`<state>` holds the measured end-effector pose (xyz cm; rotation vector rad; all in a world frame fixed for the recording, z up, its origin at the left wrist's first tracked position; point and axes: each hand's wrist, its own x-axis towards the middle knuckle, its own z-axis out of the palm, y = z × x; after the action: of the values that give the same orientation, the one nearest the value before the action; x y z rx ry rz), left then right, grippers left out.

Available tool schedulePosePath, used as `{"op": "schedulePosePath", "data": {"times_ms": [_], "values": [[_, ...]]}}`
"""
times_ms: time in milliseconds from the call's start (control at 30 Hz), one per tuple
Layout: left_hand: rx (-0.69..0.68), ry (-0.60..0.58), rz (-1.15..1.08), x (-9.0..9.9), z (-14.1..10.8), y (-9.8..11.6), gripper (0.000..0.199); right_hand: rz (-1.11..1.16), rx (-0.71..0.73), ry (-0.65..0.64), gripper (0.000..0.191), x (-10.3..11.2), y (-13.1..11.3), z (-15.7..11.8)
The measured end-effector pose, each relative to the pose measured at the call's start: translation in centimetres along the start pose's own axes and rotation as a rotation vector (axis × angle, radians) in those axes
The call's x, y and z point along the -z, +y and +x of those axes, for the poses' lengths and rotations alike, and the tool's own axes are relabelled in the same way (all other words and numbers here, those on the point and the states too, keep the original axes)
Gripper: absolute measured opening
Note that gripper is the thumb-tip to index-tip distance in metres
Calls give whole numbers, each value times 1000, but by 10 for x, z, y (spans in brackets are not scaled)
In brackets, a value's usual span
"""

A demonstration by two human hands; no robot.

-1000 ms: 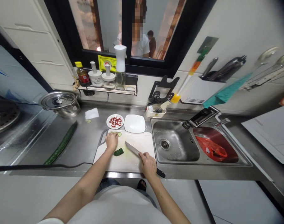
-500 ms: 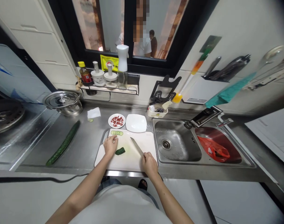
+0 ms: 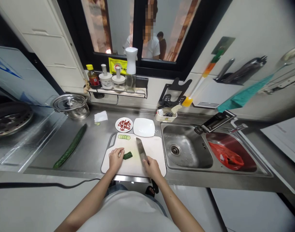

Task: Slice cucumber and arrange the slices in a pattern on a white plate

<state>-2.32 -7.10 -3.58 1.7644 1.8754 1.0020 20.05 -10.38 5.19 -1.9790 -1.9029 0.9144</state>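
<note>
Counter (image 3: 94, 146): It was grey, shiny metal and ran from side to side.
Sink (image 3: 191, 151): It had two bowls, with a red bag (image 3: 227, 158) in the right one.
Cutting board (image 3: 152, 145): It lay flat on the counter, just left of the sink.
Pot (image 3: 81, 113): It stood at the back left.
Long cucumber (image 3: 71, 146): It lay on the counter, to the left of the board.
Knife (image 3: 140, 149): Its blade was over the board and pointed away from the person.
Square plate (image 3: 144, 127): It sat just behind the board.
Round plate (image 3: 116, 125): It held red bits (image 3: 124, 125), beside the square plate.
Right hand (image 3: 152, 167): Its fingers were curled around the knife's handle.
Left hand (image 3: 116, 158): Its fingers were bent, by the left end of a short cucumber piece (image 3: 128, 155). I could not tell if they gripped it.
Short cucumber piece: It lay on the board, between the left hand and the knife.
Slices (image 3: 124, 137): They were thin and round, in a row at the board's back left.
</note>
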Motion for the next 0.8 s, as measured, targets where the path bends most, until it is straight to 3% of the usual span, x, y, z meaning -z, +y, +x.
{"op": "schedulePosePath", "data": {"times_ms": [367, 800], "values": [[-297, -70, -50, 4, -11, 14, 22, -240, -5, -93, 19, 0, -24, -4], [-436, -70, 42, -2, -13, 7, 23, -386, 32, -257, 28, 0, -49, -10]]}}
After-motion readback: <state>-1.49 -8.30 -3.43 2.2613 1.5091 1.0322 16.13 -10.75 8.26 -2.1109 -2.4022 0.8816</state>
